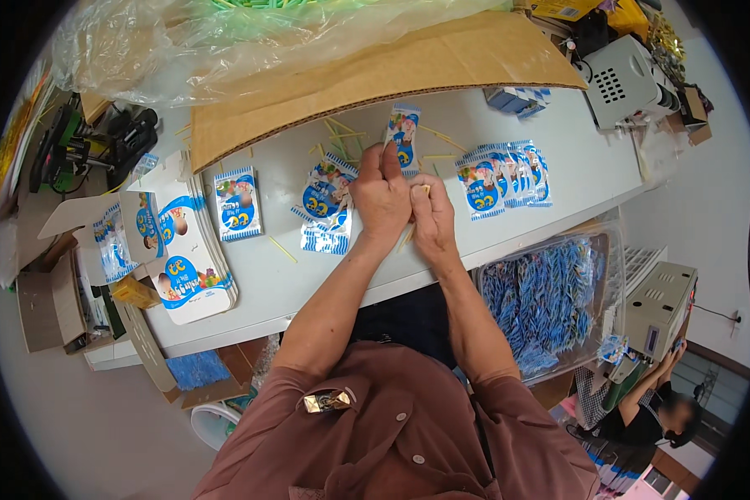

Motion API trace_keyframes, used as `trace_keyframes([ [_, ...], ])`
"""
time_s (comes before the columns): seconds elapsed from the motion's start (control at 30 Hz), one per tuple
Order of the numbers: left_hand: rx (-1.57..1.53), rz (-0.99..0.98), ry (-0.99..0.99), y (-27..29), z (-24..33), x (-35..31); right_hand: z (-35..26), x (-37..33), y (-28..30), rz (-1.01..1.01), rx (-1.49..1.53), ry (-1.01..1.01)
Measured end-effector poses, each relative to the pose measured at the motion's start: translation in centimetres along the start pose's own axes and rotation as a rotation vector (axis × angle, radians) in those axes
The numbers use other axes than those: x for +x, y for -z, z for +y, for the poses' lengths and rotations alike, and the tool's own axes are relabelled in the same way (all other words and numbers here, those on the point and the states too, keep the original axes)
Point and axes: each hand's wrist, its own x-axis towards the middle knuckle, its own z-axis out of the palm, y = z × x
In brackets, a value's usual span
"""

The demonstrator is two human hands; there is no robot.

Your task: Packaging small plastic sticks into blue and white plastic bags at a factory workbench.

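Close together over the middle of the table are my two hands. My left hand (381, 202) is closed on a small blue-and-white foil packet (403, 125), whose upper part stands out past my fingers. My right hand (433, 218) is closed beside it, thumb pressed down, around thin yellow sticks (407, 240) that show at its lower side. Left of my hands lies a loose pile of similar packets (327, 196). A fanned row of packets (504, 177) lies to the right. Loose yellow and green sticks (344, 133) are scattered just beyond my hands.
A cardboard flap (383, 75) and a clear plastic bag (167, 58) border the far side. On the left are a packet stack (238, 202) and flattened printed cartons (193, 267). A clear bin (546, 300) of packets stands right. Another person (654, 412) works at lower right.
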Motion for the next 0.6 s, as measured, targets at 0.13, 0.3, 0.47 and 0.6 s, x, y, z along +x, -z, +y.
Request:
trace_keyframes([
  [0.13, 0.090, -0.084, -0.055, 1.3, -0.5, -1.7, 0.8, 0.3, -0.8, 0.130, -0.186, 0.167],
  [0.3, -0.264, -0.133, 0.208, 4.2, 0.0, -4.5, 0.5, 0.4, -0.7, 0.295, 0.015, -0.036],
  [0.47, -0.397, -0.076, 0.145, 2.6, -0.6, -5.6, 0.3, 0.8, -1.9, 0.396, -0.119, 0.132],
  [0.6, -0.484, -0.057, 0.187, 2.0, -0.3, -5.2, -0.4, 0.8, -1.1, 0.503, -0.027, 0.080],
])
